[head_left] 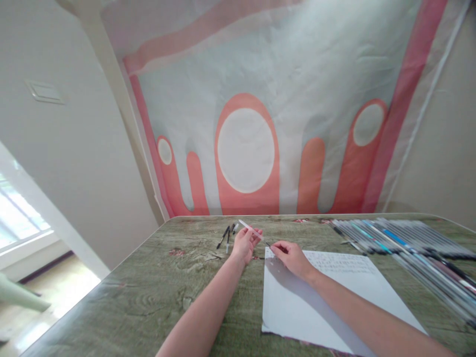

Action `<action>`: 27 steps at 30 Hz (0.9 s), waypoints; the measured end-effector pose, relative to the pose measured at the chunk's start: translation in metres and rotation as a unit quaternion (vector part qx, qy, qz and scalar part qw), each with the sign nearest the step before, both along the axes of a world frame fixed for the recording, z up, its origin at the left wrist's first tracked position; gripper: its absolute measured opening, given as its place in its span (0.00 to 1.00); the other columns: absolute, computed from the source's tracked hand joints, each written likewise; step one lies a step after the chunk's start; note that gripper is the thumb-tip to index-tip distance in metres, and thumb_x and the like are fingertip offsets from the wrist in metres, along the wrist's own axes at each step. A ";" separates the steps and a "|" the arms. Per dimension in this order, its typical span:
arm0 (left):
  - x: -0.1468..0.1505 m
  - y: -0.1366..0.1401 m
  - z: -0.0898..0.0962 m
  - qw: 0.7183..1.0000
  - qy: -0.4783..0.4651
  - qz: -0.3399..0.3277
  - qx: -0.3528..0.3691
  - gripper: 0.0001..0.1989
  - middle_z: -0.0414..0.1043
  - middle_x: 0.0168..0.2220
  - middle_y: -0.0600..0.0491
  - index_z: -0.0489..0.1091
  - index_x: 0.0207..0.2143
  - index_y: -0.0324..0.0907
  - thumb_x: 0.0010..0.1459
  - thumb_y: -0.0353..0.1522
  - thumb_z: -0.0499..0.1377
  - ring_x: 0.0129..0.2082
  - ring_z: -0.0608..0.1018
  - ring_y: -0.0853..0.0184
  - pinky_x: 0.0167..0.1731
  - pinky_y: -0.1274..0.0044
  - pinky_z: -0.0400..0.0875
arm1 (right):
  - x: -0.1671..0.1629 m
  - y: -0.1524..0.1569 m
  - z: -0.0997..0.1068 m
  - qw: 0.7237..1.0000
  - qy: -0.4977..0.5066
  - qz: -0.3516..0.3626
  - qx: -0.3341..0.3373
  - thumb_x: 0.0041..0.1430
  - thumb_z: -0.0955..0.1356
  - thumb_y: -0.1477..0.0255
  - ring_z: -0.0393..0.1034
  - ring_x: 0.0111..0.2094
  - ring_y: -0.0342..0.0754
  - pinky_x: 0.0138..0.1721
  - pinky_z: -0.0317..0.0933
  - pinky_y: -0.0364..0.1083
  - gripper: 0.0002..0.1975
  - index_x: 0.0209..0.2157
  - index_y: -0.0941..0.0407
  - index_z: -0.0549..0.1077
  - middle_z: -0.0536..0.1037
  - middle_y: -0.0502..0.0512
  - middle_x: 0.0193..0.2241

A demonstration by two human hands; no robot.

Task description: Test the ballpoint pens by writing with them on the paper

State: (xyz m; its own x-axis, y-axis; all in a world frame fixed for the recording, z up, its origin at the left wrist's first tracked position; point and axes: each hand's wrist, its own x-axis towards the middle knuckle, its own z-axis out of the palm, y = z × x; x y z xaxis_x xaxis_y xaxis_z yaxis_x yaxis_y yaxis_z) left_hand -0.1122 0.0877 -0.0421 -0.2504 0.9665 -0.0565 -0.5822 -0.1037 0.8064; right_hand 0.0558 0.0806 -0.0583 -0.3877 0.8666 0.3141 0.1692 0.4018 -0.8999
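My left hand (pixel 245 244) is closed around a slim, translucent white pen barrel (pixel 244 224), which slants down to the right above the table. From the barrel's lower end a thin dark pen refill (pixel 267 244) runs to my right hand (pixel 289 255). The right fingertips are pinched on its end, and how much they cover is hidden. Under my right hand and forearm lies a white sheet of paper (pixel 290 307) with rows of handwriting near its far edge. Just left of my left hand are a black pen (pixel 223 237) and several small pen parts (pixel 228 241).
On the right of the wood-grained table (pixel 148 287) lie many grey pens (pixel 420 235) in a row, with blue and black ones (pixel 439 263) among and beside them. A wall with a red and white pattern stands behind the far edge. A window (pixel 18 203) is at left.
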 end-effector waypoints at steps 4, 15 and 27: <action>0.004 -0.003 -0.001 0.999 0.017 -0.026 0.004 0.06 0.70 0.31 0.49 0.60 0.35 0.38 0.55 0.26 0.54 0.33 0.77 0.67 0.33 0.77 0.71 | -0.001 0.002 -0.002 1.000 -0.002 0.000 0.006 0.52 0.63 0.62 0.59 0.20 0.41 0.22 0.51 0.41 0.15 0.25 0.58 0.73 0.69 0.49 0.18; 0.029 -0.021 0.005 0.985 0.049 -0.153 -0.064 0.05 0.73 0.30 0.46 0.62 0.31 0.36 0.53 0.29 0.57 0.29 0.77 0.67 0.33 0.75 0.72 | -0.001 0.005 -0.003 0.968 0.173 -0.066 -0.168 0.52 0.59 0.51 0.54 0.13 0.38 0.13 0.50 0.39 0.22 0.32 0.56 0.68 0.66 0.46 0.19; 0.033 -0.020 0.005 0.981 -0.047 -0.160 -0.099 0.05 0.73 0.29 0.43 0.64 0.28 0.32 0.56 0.24 0.51 0.29 0.77 0.69 0.35 0.78 0.72 | 0.005 0.012 -0.002 0.927 0.284 -0.058 -0.240 0.54 0.54 0.49 0.53 0.14 0.37 0.13 0.44 0.38 0.27 0.29 0.57 0.69 0.63 0.47 0.17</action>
State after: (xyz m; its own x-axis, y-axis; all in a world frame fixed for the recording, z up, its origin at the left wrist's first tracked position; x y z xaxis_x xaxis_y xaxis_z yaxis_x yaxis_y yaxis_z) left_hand -0.0793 0.0675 -0.0376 0.0800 0.9627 -0.2586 -0.6329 0.2495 0.7330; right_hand 0.0612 0.0925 -0.0606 -0.1732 0.9849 0.0060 -0.3688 -0.0592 -0.9276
